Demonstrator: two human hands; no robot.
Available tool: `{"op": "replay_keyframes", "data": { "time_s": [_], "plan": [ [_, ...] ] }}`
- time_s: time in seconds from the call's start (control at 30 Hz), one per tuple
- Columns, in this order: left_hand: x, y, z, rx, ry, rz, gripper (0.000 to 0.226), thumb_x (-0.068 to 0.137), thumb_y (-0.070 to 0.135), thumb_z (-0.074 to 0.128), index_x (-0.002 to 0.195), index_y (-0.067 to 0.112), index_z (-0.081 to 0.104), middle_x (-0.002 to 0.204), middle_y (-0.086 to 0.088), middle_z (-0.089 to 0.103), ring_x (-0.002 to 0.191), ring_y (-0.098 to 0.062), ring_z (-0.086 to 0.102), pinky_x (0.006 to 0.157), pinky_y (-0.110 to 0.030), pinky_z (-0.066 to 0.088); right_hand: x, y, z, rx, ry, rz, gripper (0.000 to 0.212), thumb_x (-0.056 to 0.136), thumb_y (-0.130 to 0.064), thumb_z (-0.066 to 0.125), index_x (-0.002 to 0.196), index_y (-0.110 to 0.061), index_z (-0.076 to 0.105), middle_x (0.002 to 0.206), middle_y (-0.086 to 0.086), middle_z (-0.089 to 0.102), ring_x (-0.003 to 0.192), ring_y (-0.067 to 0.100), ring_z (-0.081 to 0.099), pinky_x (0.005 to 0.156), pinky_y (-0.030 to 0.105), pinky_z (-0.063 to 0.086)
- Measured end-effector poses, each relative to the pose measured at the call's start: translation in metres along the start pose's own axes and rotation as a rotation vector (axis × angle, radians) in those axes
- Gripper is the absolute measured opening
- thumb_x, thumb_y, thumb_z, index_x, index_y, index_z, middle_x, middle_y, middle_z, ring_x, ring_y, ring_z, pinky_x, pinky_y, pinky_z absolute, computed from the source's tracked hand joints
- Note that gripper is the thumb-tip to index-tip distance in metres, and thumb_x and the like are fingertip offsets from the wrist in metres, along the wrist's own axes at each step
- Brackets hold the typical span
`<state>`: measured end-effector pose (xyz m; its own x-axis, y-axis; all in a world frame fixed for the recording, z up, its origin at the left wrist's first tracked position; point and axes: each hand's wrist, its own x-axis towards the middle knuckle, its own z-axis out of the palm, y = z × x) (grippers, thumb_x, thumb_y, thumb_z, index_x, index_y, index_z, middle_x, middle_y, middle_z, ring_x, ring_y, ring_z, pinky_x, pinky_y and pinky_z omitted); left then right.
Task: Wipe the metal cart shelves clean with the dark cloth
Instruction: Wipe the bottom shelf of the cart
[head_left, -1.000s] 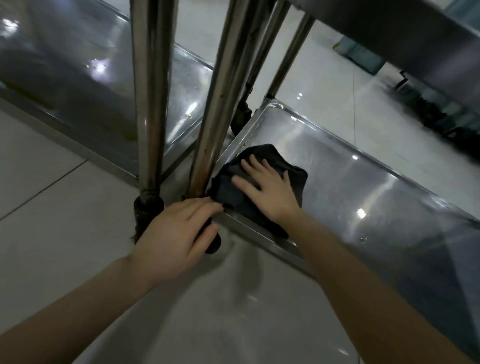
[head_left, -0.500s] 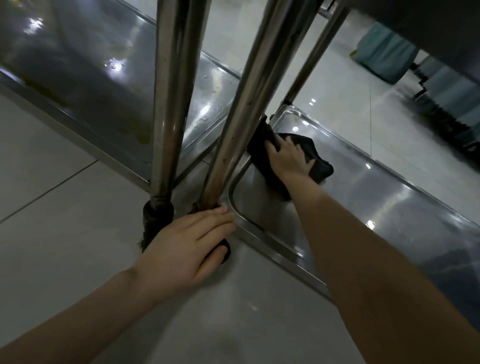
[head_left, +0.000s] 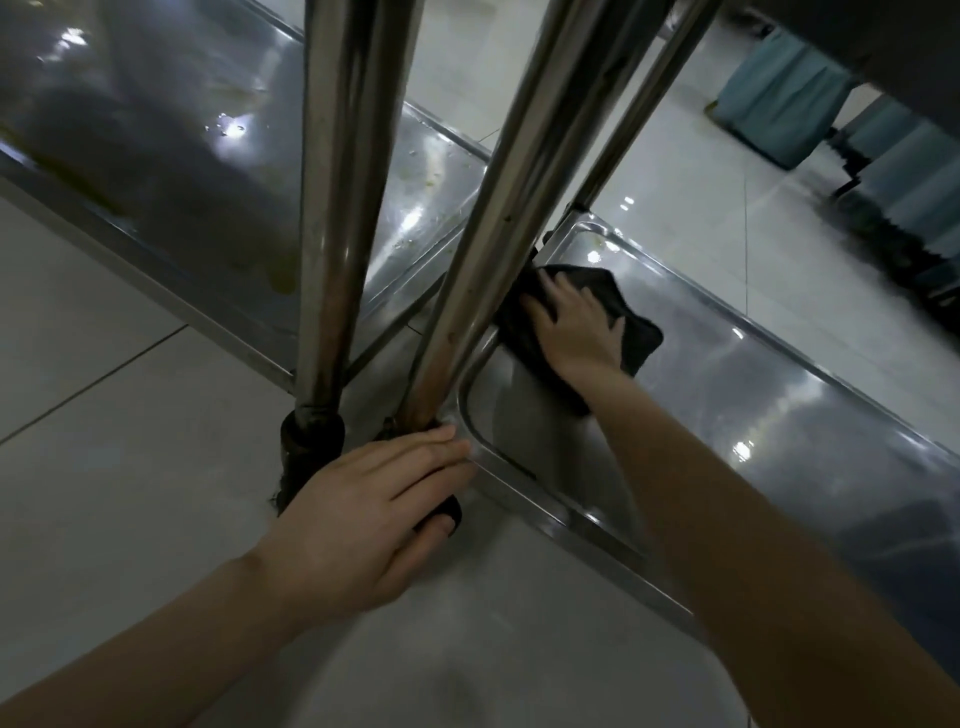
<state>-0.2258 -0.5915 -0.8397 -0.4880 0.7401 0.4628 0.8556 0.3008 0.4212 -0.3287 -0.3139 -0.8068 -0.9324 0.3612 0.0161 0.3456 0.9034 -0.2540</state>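
A dark cloth (head_left: 631, 332) lies bunched on the bottom metal shelf (head_left: 779, 415) of the right-hand cart, near its far left corner behind a steel post (head_left: 498, 208). My right hand (head_left: 574, 327) presses flat on the cloth with fingers spread. My left hand (head_left: 363, 514) rests on the near corner of that shelf at the foot of the post, fingers straight, partly covering the black wheel (head_left: 447, 512).
A second cart stands to the left, its low shelf (head_left: 171, 171) stained and wet, with its own post (head_left: 345, 208) and dark wheel (head_left: 309, 447). Pale floor tiles (head_left: 104, 415) lie around. Teal fabric items (head_left: 779, 98) sit at the far right.
My right hand has pushed the cloth from the near corner of the shelf toward the far left corner behind the post. My left hand has stayed at the post's foot.
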Motion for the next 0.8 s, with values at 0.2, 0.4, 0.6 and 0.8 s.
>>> {"op": "replay_keyframes", "data": {
  "time_s": [0.2, 0.4, 0.6, 0.8],
  "plan": [
    [-0.001, -0.001, -0.002, -0.039, 0.006, -0.005, 0.037, 0.093, 0.025, 0.052, 0.126, 0.01, 0.063, 0.136, -0.001, 0.058, 0.136, -0.015, 0.045, 0.101, -0.038, 0.049, 0.006, -0.011, 0.003, -0.004, -0.003, -0.158, 0.048, 0.098, -0.058, 0.034, 0.144, -0.046, 0.037, 0.159, -0.014, 0.025, 0.148, 0.021, 0.018, 0.116, 0.063, 0.002],
    [0.0, -0.001, -0.001, -0.067, 0.02, -0.015, 0.036, 0.091, 0.025, 0.055, 0.122, 0.012, 0.066, 0.134, -0.001, 0.059, 0.135, -0.014, 0.046, 0.1, -0.036, 0.049, -0.075, -0.013, 0.023, 0.025, 0.025, -0.498, 0.058, 0.091, -0.07, 0.027, 0.14, -0.043, 0.04, 0.154, -0.014, 0.036, 0.147, 0.017, 0.023, 0.114, 0.056, 0.005],
    [0.0, 0.001, -0.001, -0.065, 0.031, -0.025, 0.034, 0.092, 0.024, 0.054, 0.121, 0.01, 0.067, 0.132, -0.002, 0.061, 0.133, -0.016, 0.048, 0.099, -0.036, 0.05, 0.052, 0.0, -0.005, 0.042, 0.01, -0.044, 0.05, 0.096, -0.058, 0.036, 0.142, -0.04, 0.044, 0.156, -0.01, 0.033, 0.145, 0.022, 0.025, 0.113, 0.067, 0.006],
    [-0.003, 0.0, 0.0, -0.057, 0.018, -0.025, 0.036, 0.092, 0.025, 0.056, 0.123, 0.008, 0.065, 0.134, -0.002, 0.059, 0.135, -0.016, 0.046, 0.1, -0.038, 0.05, -0.009, -0.011, 0.006, 0.034, -0.04, -0.274, 0.048, 0.096, -0.059, 0.039, 0.142, -0.045, 0.042, 0.158, -0.015, 0.029, 0.148, 0.017, 0.019, 0.117, 0.06, 0.004]
  ]
}}
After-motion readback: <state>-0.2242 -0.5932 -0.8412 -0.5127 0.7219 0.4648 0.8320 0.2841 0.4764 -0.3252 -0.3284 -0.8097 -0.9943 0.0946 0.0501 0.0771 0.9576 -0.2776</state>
